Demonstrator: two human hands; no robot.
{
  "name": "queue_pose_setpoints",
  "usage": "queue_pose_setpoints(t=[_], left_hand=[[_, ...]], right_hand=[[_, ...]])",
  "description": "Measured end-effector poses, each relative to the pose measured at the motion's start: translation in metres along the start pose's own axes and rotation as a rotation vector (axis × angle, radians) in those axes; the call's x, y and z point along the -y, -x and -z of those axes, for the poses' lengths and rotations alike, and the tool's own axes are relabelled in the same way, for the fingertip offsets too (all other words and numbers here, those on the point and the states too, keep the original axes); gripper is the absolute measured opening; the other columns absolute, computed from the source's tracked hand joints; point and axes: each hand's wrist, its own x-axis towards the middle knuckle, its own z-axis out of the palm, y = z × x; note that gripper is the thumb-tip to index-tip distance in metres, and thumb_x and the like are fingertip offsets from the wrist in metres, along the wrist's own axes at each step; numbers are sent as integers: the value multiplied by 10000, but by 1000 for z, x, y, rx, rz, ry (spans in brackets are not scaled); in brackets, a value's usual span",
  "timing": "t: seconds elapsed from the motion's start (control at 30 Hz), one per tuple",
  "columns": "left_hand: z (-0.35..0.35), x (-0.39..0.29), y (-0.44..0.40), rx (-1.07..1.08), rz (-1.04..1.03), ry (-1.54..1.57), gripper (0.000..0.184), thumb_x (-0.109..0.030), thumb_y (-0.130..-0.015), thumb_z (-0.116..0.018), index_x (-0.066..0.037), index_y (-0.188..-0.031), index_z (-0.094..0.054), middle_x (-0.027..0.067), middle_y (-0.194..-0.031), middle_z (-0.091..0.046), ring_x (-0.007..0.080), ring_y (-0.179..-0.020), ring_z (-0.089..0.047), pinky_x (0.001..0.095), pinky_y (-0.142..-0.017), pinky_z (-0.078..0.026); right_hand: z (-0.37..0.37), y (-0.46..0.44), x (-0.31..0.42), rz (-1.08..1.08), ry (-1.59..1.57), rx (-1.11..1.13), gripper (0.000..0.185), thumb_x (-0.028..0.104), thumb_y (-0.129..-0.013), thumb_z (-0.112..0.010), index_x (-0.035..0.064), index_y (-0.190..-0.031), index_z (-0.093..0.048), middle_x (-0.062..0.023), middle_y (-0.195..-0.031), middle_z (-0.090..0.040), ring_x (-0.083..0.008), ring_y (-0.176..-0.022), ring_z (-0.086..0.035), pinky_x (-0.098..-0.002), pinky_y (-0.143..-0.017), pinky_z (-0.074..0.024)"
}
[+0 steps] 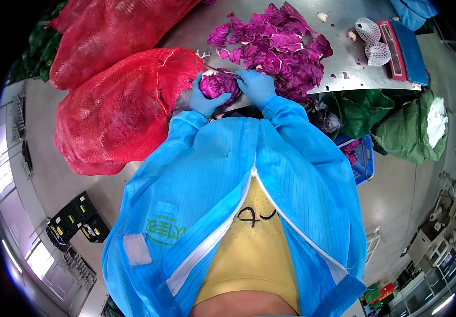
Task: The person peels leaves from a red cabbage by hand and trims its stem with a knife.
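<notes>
A purple cabbage head (219,86) rests in my left hand (202,100), which wears a blue glove and wraps round its left and lower side. At the cabbage's right edge is my right hand (257,85), also gloved, with its fingers bent together against the outer leaves; what its fingertips hold is too small to make out. Just beyond my right hand, loose purple leaves (286,50) lie heaped on the metal table (341,18). A red mesh sack (114,111) lies immediately left of my left hand.
Another red mesh sack (111,34) lies behind at the upper left. White foam nets (377,53) and a blue and red scale-like box (405,53) are at the table's right. Green sacks (415,124) and a blue crate (364,161) stand below the right edge.
</notes>
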Motion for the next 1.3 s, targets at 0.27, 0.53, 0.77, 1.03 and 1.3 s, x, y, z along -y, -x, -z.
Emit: queue_pose_setpoints(t=[0.27,0.53,0.77,1.03,1.3], left_hand=[[9,30,-7,23,-41,92,994,-290,-549,-880,-16,-1334,-335,159,-1218,-499,261,-1114,-521,361,-957,-439],[21,29,-10,185,125,1069,692,-216,-764,-703,-51,-1345,-365,116,-1307,-483,298,-1207,-468,464,-1038,-372],[18,-4,-9,299,245,1385,825,-386,-723,-699,-122,-1395,-300,116,-1411,-362,316,-1282,-378,543,-1039,-343],[14,-21,-8,364,281,1361,846,-475,-740,-648,-132,-1411,-264,125,-1420,-348,321,-1299,-358,557,-1048,-320],[15,-24,-5,229,309,1198,778,-543,-800,-555,-111,-1396,-303,123,-1384,-407,312,-1277,-393,509,-1025,-372]], right_hand=[[6,-4,-19,-266,-87,-91,160,263,-834,-576,131,-914,-616,-113,-813,-648,-314,-726,-635,-428,-622,-505],[11,-3,-24,-595,-478,-259,212,223,-804,-620,50,-924,-644,-131,-737,-650,-251,-649,-645,-347,-604,-497],[39,-8,-24,-756,-698,-561,206,184,-807,-616,19,-928,-637,-86,-660,-603,-152,-587,-586,-316,-565,-463],[50,-24,25,-336,-778,-182,629,332,-730,-751,48,-1247,-532,-171,-1241,-535,-249,-1158,-520,-342,-964,-412],[51,-13,46,-355,-671,-173,372,314,-735,-749,30,-943,-627,-79,-797,-629,-148,-687,-581,-288,-638,-475]])
